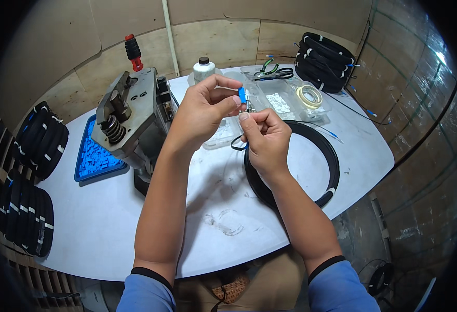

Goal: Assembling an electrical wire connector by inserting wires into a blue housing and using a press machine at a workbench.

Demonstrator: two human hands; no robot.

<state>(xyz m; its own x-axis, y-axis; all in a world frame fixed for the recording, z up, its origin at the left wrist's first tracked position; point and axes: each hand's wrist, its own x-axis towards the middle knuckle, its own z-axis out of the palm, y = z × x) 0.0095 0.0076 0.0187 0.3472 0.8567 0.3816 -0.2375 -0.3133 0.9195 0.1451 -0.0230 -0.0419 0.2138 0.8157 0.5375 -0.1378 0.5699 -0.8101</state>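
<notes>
Head view | left hand [203, 108] pinches a small blue plastic housing [242, 95], far-center above the table [98, 218] | right hand [266, 139] pinches a slim connector end [249, 106] just nearer | housing's probably light, stiff, kinda slick; grab its sides

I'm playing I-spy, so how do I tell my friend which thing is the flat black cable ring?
Find the white table, then the right hand above it. Below that hand lies a big ring of black cable. Unlike the thick black bundle at back right, it's flat, with table showing through its middle.
</notes>
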